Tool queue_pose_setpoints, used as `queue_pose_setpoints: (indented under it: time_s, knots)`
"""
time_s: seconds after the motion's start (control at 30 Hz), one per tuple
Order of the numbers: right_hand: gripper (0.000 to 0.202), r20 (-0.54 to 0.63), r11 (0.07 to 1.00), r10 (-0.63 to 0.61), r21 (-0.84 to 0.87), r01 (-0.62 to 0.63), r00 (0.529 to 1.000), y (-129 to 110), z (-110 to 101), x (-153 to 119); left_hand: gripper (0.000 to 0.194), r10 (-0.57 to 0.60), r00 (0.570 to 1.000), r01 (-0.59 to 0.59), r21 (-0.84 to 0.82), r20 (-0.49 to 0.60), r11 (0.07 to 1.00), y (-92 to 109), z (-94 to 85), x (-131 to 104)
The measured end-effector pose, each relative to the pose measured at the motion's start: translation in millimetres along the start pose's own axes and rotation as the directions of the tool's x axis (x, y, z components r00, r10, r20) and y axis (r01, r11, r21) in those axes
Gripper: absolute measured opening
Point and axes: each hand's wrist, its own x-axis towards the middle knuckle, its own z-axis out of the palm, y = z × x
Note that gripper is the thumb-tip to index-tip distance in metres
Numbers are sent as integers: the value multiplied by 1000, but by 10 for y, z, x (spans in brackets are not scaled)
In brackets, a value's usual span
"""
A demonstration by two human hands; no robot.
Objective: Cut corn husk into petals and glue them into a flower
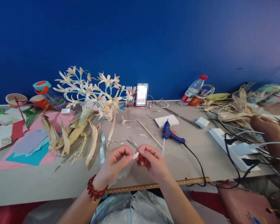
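A small pale petal-shaped piece of corn husk [135, 155] is held between my hands, low over the front of the table. My left hand [118, 160], with a red bead bracelet [95, 189] at the wrist, pinches one end between thumb and finger. The other end is in the fingertips of my right hand [152, 161]. Just beyond my fingers lie small scissors [133, 143], their handles partly hidden. A thin wooden stick [150, 133] and a blue glue gun [171, 132] rest farther right. Left of my hands are a light blue ribbon strip [102, 147] and a husk strip [92, 143].
Husk flowers on blue stems [107, 81] stand at the back left, near a lit phone [142, 95]. Coloured paper [30, 155] and dried husks [72, 137] cover the left. A corded power strip [219, 140] and another person's hand [263, 126] are on the right.
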Motion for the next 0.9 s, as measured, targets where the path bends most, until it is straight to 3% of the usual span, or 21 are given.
queue_pose_setpoints:
  time_s: [0.07, 0.1, 0.17, 0.27, 0.37, 0.43, 0.5, 0.57, 0.63, 0.73, 0.9]
  knots:
    - [11, 5, 980, -167, -111, 166, 986, 13, -13, -31, 17, -69, 998, 70, -111, 15, 991, -10, 21, 8]
    - [16, 30, 948, -261, -178, 263, 965, 18, -20, -46, 17, -96, 995, 98, -162, 25, 982, -14, 32, 13]
    - [27, 117, 842, -427, -311, 441, 897, 16, -32, -70, 18, -132, 990, 140, -246, 51, 959, -23, 50, 23]
    - [28, 242, 634, -580, -465, 617, 778, -18, -36, -76, 17, -149, 984, 172, -307, 97, 936, -36, 59, 35]
    - [27, 322, 468, -657, -535, 703, 682, -65, -31, -56, 20, -115, 990, 131, -222, 85, 966, -39, 52, 21]
    - [27, 341, 400, -680, -570, 718, 649, -81, -27, -46, 21, 12, 1000, -12, -38, -2, 999, -22, 50, -10]
    - [26, 339, 359, -688, -609, 707, 641, -80, -22, -44, 13, 247, 965, -221, 240, -84, 945, 12, 63, -47]
    - [24, 334, 335, -681, -649, 683, 652, -69, -15, -49, 11, 474, 877, -375, 504, -80, 778, 56, 90, -75]
    - [22, 337, 319, -667, -677, 663, 664, -59, -6, -57, 18, 601, 799, -430, 669, -31, 606, 96, 123, -83]
    - [19, 342, 306, -655, -695, 651, 674, -60, 13, -71, 21, 663, 749, -423, 768, -3, 482, 133, 167, -64]
    - [17, 304, 325, -662, -706, 629, 685, -73, 69, -90, 18, 686, 727, -414, 797, -2, 441, 126, 204, -34]
